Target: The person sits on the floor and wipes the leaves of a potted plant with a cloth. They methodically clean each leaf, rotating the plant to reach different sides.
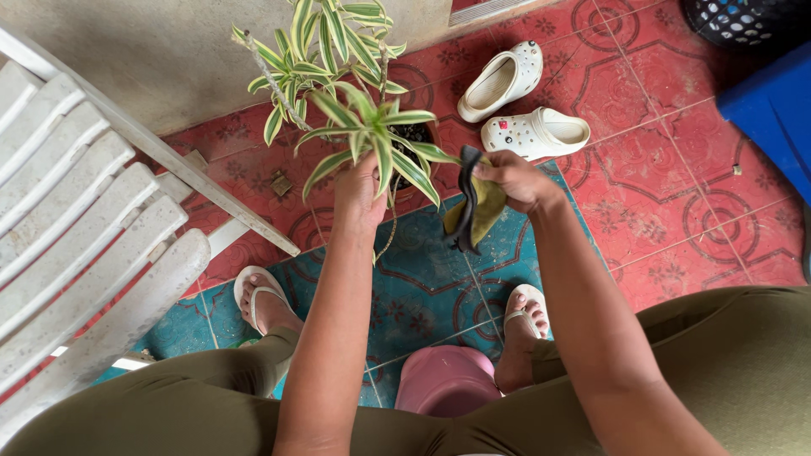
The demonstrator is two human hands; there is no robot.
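A potted plant (338, 59) with green and cream striped leaves stands on the tiled floor in front of me. My left hand (356, 198) reaches in under its lower leaves, and a striped leaf (382, 156) lies across the fingers, so its grip is hidden. My right hand (515, 179) is just right of the plant, closed on a folded olive and dark cloth (473, 211) that hangs down from it. The dark pot rim (414, 133) shows between the leaves.
A white slatted plastic chair (84, 228) stands at the left. A pair of white clogs (524, 105) lies on red tiles behind the plant. A pink stool (446, 380) is between my sandalled feet. A blue container (773, 110) and a dark basket (735, 19) sit at the right.
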